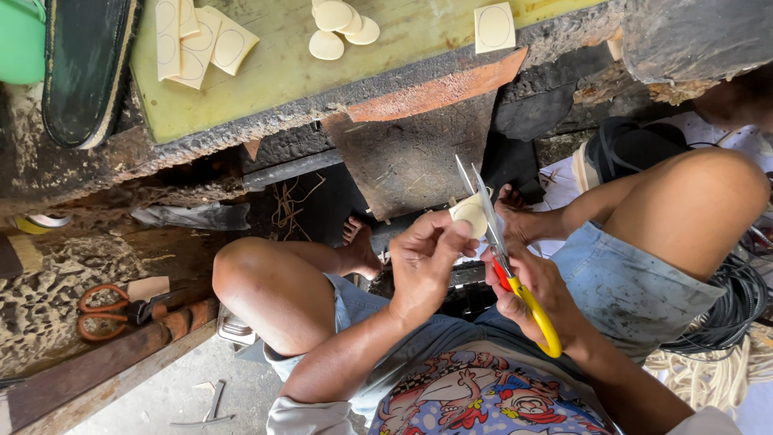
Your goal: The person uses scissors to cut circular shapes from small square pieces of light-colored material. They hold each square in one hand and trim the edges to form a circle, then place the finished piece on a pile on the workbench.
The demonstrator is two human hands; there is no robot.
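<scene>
While a small cream disc (471, 214) is pinched in the closed fingers of the left hand (424, 262), just left of the right hand (538, 292), yellow-handled scissors (503, 262) are gripped there, blades pointing away alongside the disc's right edge.

Bright bare-metal snip blades (481, 201) on a glossy yellow and red plastic handle (531, 310), smooth matt cream disc (470, 216), rough pitted workbench edge (241, 133) with a matt yellow-green top, faded denim shorts (620, 282), orange plastic-handled scissors (113, 310)
</scene>
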